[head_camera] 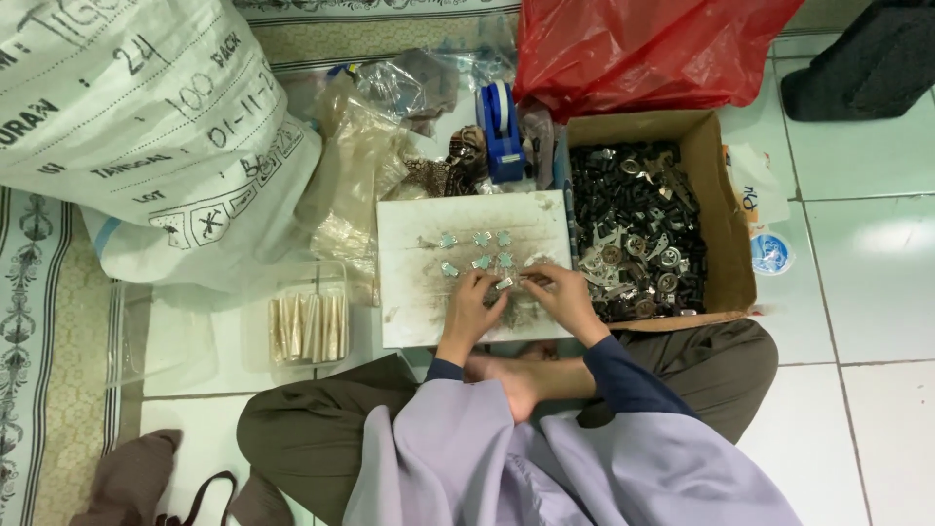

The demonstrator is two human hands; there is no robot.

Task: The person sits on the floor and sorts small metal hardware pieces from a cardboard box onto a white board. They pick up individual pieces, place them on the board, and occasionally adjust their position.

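Observation:
A stained white board (419,263) lies on the floor in front of my crossed legs. Several small silvery metal pieces (475,250) are set out on it in rows. My left hand (474,304) and my right hand (559,289) meet at the board's near middle, fingertips pinching a small metal piece (512,283) between them. Which hand carries it is hard to tell. To the right of the board stands an open cardboard box (726,224) full of black and silvery metal parts (633,234).
A large white printed sack (146,127) fills the upper left. A red plastic bag (643,49) sits behind the box, and a blue tape dispenser (502,122) behind the board. Clear plastic bags (365,166) and a pack of beige sticks (310,326) lie left of the board.

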